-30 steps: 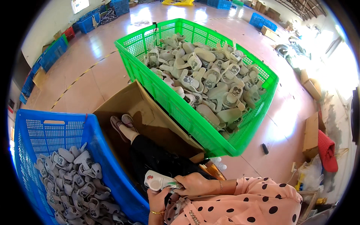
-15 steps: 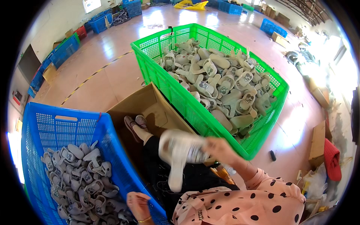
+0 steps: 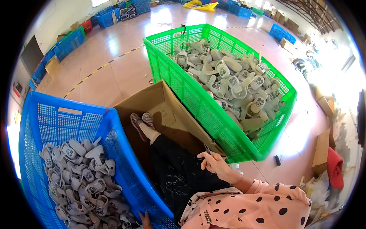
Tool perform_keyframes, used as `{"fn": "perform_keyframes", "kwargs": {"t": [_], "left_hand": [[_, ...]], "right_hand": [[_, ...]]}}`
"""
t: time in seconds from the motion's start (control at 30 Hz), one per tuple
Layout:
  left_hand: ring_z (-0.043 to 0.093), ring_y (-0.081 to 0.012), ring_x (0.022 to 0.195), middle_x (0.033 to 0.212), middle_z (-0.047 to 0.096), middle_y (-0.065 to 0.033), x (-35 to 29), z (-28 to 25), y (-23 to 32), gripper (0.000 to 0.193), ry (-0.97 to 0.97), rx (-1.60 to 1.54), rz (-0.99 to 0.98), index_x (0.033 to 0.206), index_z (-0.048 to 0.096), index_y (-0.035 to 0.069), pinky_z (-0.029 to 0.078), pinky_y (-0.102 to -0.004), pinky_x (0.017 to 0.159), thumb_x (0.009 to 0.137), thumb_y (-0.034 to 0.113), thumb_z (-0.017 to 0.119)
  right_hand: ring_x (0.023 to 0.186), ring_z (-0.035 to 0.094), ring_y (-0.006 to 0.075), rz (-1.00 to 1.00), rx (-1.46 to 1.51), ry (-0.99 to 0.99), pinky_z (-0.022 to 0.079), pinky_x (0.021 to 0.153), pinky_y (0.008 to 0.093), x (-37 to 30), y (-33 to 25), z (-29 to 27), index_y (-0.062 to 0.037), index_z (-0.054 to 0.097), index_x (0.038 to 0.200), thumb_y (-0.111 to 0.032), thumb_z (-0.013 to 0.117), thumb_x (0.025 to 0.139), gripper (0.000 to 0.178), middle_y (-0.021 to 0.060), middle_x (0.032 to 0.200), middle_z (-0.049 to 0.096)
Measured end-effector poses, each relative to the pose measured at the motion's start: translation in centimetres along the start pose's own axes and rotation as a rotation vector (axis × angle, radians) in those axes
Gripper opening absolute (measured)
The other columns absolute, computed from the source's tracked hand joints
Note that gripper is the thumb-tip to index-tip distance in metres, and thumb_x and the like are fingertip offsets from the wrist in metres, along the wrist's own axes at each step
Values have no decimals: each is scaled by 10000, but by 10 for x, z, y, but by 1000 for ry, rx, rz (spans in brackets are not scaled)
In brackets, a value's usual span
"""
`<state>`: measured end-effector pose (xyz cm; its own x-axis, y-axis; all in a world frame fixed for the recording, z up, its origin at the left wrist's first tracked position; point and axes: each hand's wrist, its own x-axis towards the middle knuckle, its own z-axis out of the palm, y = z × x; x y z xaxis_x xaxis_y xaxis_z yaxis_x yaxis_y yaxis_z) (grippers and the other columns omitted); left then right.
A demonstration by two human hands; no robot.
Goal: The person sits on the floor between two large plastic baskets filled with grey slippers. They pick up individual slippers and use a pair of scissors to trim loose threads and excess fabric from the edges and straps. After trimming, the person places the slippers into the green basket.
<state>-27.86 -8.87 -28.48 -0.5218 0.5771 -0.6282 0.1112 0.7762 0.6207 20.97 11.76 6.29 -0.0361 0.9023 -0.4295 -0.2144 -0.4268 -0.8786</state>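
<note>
My right hand [image 3: 216,166] is over my lap, fingers curled round small thread snips [image 3: 207,149] whose thin metal tips point up and away. My left hand [image 3: 145,219] is low at the bottom edge, by the near wall of the blue crate [image 3: 118,141]; its visible fingers are apart and hold nothing that I can see. Inside that crate lies a heap of small grey shoes [image 3: 88,175] with printed fronts. Beyond my knees, the green crate [image 3: 198,103] holds a pile of similar pale shoes [image 3: 232,86].
A cardboard box [image 3: 152,99] with my feet in it stands between the two crates. Loose threads [image 3: 179,183] lie on my dark trousers. A small black object [image 3: 277,160] is on the floor at the right, near a red cloth [image 3: 334,166] and cartons [image 3: 322,150].
The pale shoe that was at my right hand is gone from over my lap. My left hand has moved down to the lower edge, and the snips now show in my right hand.
</note>
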Motion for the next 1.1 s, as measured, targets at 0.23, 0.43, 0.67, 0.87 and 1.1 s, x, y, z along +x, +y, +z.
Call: {"fn": "perform_keyframes", "kwargs": {"t": [0.23, 0.43, 0.67, 0.87, 1.1], "left_hand": [[484, -380, 1257, 1463, 387, -238, 29, 10, -27, 896, 177, -43, -295, 1529, 194, 57, 446, -458, 1006, 889, 488, 649], [618, -282, 1098, 1302, 594, -182, 7, 20, 79, 683, 92, -76, -113, 1449, 431, 56, 504, -387, 913, 909, 418, 639], [464, -289, 1264, 1274, 585, -79, -66, -43, 73, 469, 739, 830, 36, 1243, 613, 159, 449, -458, 974, 821, 342, 707], [421, -286, 1289, 1378, 494, -75, -90, -25, 17, 668, 351, 994, -314, 1325, 503, 142, 421, -437, 1011, 745, 318, 786], [466, -287, 1217, 1236, 541, -123, -111, -27, -26, 331, 625, 894, -422, 1085, 560, 60, 441, -418, 939, 840, 267, 644]], "right_hand": [[456, 351, 33, 0, -168, -22, 263, 422, 190, 13, 6, 10, -55, 614, 1065, -313, 467, 1033, 299, 45, 661, 597], [426, 340, 36, 45, -318, 68, 236, 397, 208, 18, 12, 27, -73, 650, 995, -266, 511, 1003, 238, 21, 604, 567], [444, 305, 4, -44, -318, -79, 183, 417, 189, 20, 43, 15, -24, 630, 1031, -220, 516, 1016, 227, -38, 597, 478], [440, 288, 7, -27, -354, -33, 173, 409, 200, 24, 42, 9, -41, 630, 1039, -218, 520, 1009, 210, -39, 603, 465], [418, 312, 8, 8, -282, -74, 183, 387, 187, 36, 54, 2, -62, 631, 1024, -223, 531, 1008, 190, -23, 623, 530]]}}
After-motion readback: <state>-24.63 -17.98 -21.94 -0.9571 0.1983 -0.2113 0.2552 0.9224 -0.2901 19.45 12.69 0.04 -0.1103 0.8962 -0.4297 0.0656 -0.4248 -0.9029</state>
